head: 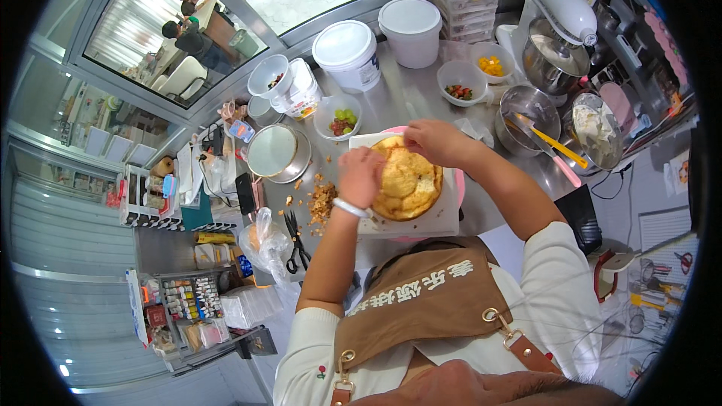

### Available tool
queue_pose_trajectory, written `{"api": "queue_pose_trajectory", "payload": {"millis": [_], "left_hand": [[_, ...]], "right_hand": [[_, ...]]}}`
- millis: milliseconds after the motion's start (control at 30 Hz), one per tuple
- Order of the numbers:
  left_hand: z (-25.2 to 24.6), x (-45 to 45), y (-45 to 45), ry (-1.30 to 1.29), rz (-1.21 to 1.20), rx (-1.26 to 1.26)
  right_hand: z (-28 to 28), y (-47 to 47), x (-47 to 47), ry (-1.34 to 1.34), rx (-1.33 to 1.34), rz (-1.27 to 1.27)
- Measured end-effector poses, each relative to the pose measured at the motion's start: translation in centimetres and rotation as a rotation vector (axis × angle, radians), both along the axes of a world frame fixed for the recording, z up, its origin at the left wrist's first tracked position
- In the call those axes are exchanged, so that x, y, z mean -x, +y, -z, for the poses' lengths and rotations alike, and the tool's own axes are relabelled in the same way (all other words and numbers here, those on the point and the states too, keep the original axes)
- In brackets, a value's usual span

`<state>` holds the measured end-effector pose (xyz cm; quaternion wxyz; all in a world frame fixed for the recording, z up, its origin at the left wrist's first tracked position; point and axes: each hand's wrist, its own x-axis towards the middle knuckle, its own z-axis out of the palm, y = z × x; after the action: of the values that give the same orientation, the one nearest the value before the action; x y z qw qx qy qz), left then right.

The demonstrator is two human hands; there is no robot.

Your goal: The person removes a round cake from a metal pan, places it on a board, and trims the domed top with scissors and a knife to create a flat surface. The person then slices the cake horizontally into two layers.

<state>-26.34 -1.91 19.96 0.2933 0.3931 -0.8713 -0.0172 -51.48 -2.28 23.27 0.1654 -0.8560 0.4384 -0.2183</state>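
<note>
A round golden sponge cake [407, 183] lies on a white square board [445, 223], with a pink round edge showing beneath the board. My left hand [361, 173] rests at the cake's left side, its fingers curled against it; a pale bracelet circles the wrist. At the cake's upper right edge is my right hand [434, 140], fingers bent down onto the crust. Whether either hand grips a piece of crust cannot be told. Brown crumbs and crust scraps [322, 203] lie in a heap on the steel table just left of the board.
Black scissors [296, 242], a plastic bag [265, 242] and round cake pans [276, 152] lie left. Beyond the board stand a bowl of grapes [338, 118], lidded white buckets [345, 53] and a strawberry bowl [462, 84]. Right are a metal bowl with spatulas [527, 121], cream [597, 124] and a stand mixer [558, 0].
</note>
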Motion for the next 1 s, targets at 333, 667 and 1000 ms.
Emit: {"api": "queue_pose_trajectory", "payload": {"millis": [333, 667, 1000], "left_hand": [[4.4, -12.2, 2.4, -0.156, -0.646, -0.406], [0.2, -3.4, 7.2, 0.208, -0.076, -0.124], [-0.3, -1.8, 9.3, 0.033, 0.102, -0.177]], "right_hand": [[-2.6, 1.0, -7.2, -0.44, 0.04, -0.071], [2.8, 10.4, 1.4, -0.082, 0.007, 0.319], [3.9, 10.1, -0.3, 0.087, -0.001, 0.411]]}}
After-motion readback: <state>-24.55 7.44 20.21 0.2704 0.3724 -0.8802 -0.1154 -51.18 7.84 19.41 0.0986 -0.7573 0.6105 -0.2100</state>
